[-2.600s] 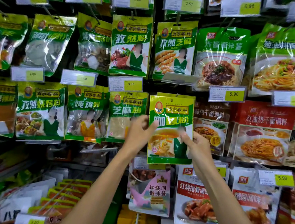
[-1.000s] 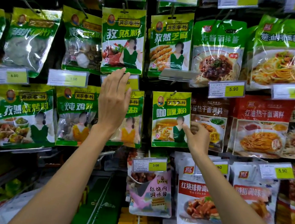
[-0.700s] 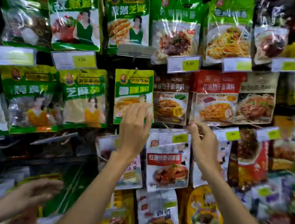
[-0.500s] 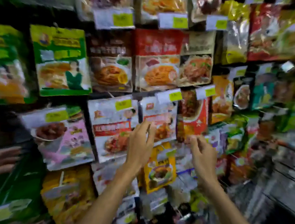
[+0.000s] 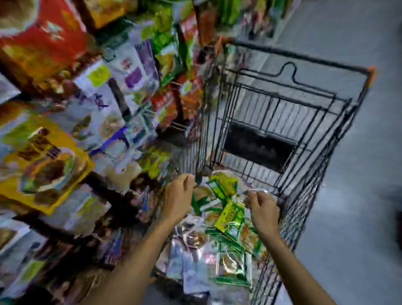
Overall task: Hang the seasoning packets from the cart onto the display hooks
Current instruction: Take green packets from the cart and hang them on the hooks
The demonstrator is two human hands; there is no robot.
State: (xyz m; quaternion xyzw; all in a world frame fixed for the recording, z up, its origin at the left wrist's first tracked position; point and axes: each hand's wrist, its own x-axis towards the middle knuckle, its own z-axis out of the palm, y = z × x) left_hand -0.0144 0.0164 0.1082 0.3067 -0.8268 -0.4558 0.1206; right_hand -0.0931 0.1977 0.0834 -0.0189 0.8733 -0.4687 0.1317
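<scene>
Step in hand: picking the next packet from the cart, I'd judge. Best to lift one alone by its top edge, leaving the hang hole free for the hook.
Left hand: lower middle of the frame, over the cart's left side, fingers loosely bent, nothing in them.
Right hand: just to its right, fingers curled down over the pile; too blurred to tell whether they grip anything.
Packets: heaped in the cart's near end, under both hands.
Cart: wire basket, far end bare.
Display: left of frame, blurred.
</scene>
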